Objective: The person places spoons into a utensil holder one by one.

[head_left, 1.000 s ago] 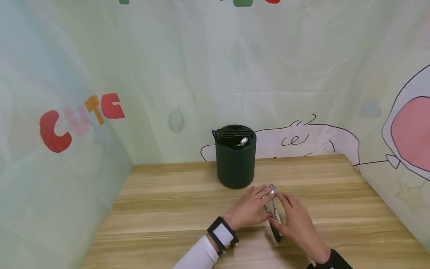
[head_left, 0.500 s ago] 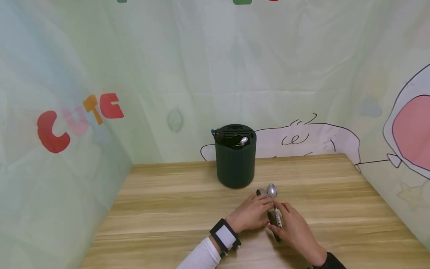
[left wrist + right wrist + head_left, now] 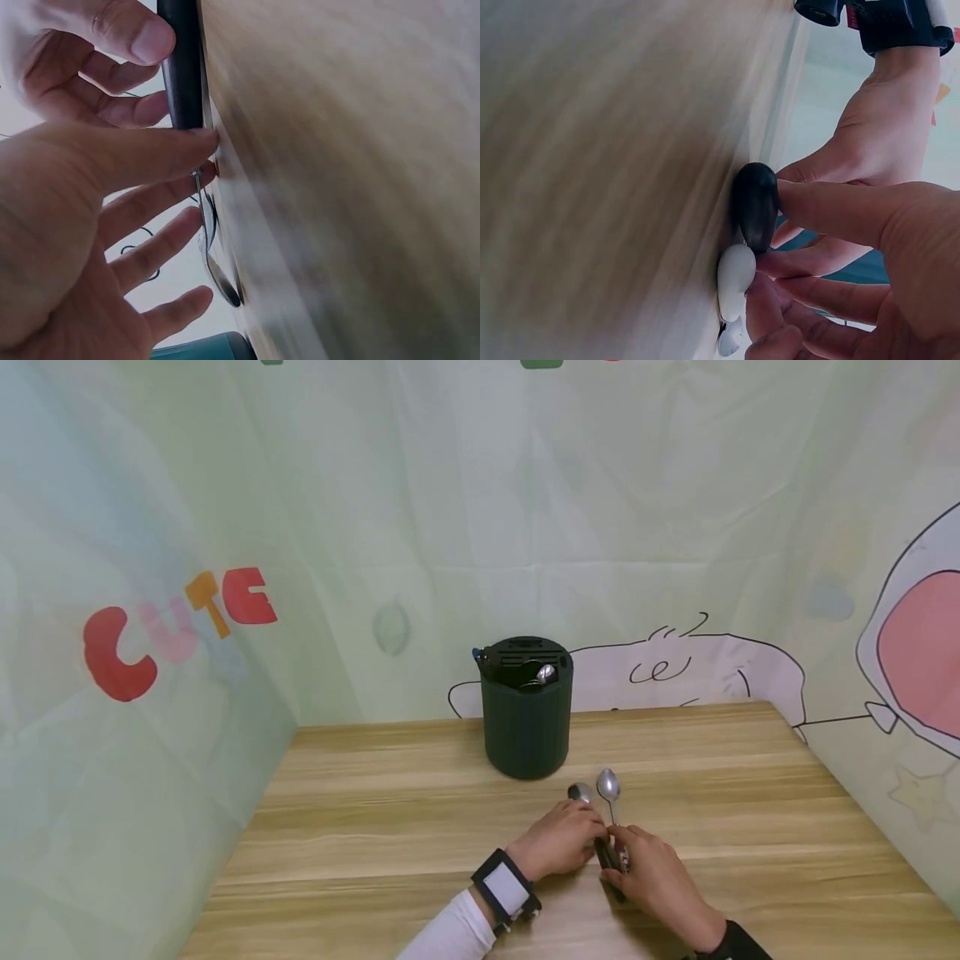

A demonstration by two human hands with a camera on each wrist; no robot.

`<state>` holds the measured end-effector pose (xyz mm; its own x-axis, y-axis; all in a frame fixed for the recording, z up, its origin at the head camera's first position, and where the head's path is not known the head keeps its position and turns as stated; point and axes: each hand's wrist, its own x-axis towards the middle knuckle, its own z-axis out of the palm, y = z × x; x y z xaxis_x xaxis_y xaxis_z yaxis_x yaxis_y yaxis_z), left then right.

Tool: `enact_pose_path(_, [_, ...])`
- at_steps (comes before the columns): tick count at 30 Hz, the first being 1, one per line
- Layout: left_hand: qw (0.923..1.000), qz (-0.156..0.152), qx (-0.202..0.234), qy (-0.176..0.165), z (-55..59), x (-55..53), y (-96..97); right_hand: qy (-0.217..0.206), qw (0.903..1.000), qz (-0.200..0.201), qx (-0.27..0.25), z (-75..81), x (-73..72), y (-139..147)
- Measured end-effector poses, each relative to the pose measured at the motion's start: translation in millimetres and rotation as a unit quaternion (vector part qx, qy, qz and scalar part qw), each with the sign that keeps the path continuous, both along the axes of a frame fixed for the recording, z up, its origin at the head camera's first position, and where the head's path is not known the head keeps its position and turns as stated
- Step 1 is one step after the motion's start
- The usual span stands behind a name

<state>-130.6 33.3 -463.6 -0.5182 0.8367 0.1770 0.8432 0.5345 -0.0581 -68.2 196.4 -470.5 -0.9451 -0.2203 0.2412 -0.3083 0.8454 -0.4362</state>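
Two metal spoons lie side by side on the table, bowls pointing away from me. One has a black handle (image 3: 182, 71); the other has a white patterned handle (image 3: 736, 281). My left hand (image 3: 558, 839) pinches the black-handled spoon (image 3: 580, 792) near its neck with thumb and forefinger, other fingers spread. Lower down, my right hand (image 3: 660, 872) grips around the handles, its thumb against the black one and its fingers beside the white one. The bowl of the white-handled spoon (image 3: 608, 785) shows beyond both hands. Fingers partly hide both handles in the head view.
Behind the spoons stands a dark green cylindrical utensil holder (image 3: 527, 735) with a spoon and other utensils inside. The wooden table (image 3: 360, 827) meets a printed cloth backdrop (image 3: 450, 527) at the back and sides.
Both hands have slid down towards the handle ends, uncovering the two bowls. The black-handled spoon's bowl has swung slightly left, away from the other. The holder has not moved.
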Motion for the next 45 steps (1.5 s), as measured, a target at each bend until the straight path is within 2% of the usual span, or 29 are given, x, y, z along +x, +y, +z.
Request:
enact_pose_path(10, [0.9999,-0.001,0.0,-0.011,2.0,0.4,-4.1,-0.002,0.9998,0.017,-0.01,-0.9,1.5,-1.8])
enact_pose_path(15, [0.9995,-0.016,0.028,-0.002,5.0,-1.0,-8.1,-0.014,0.9991,0.027,-0.029,-0.7,1.9,-1.9])
enact_pose_path(20, [0.9988,-0.028,0.039,0.006,10.1,-1.2,-11.4,-0.006,0.9971,0.063,-0.042,2.4,1.4,0.4])
enact_pose_path(23, [0.9986,-0.035,0.036,0.013,12.7,0.3,-13.3,-0.016,0.9941,0.088,-0.062,5.0,-0.4,2.6])
enact_pose_path(28, [0.9985,-0.014,0.04,0.036,19.7,2.6,-18.7,-0.065,0.9862,0.11,-0.105,12.5,-4.5,3.9])
enact_pose_path(31, [0.9981,0.005,0.049,0.037,27.8,3.0,-23.3,-0.077,0.9824,0.115,-0.125,18.2,-5.9,2.8])
enact_pose_path(35, [0.9932,0.017,0.106,0.044,40.8,1.7,-30.2,-0.07,0.9796,0.11,-0.153,23.8,-6.1,0.6])
enact_pose_path(37, [0.985,0.025,0.161,0.058,47.5,0.1,-33.9,-0.062,0.978,0.104,-0.17,26.0,-5.8,-0.9])
enact_pose_path(38, [0.9779,0.031,0.197,0.063,51.3,-0.4,-35.8,-0.058,0.9771,0.098,-0.18,27.2,-5.5,-1.9])
enact_pose_path(39, [0.969,0.041,0.234,0.068,54.6,-1.3,-37.8,-0.054,0.9756,0.094,-0.191,28.2,-5.4,-3.1])
enact_pose_path(40, [0.9569,0.052,0.278,0.067,58.1,-1.9,-39.7,-0.048,0.974,0.089,-0.203,29.3,-5.2,-4.2])
enact_pose_path(42, [0.9262,0.083,0.364,0.055,64.3,-2.7,-43.2,-0.036,0.9697,0.078,-0.229,31.7,-5.4,-7.3])
enact_pose_path(43, [0.9086,0.098,0.405,0.036,66.9,-2.7,-44.5,-0.032,0.9667,0.074,-0.243,33.0,-5.6,-8.7])
enact_pose_path(45, [0.8683,0.117,0.481,-0.024,71.5,-2.2,-46.1,-0.021,0.9618,0.064,-0.265,35.8,-6.4,-11.4])
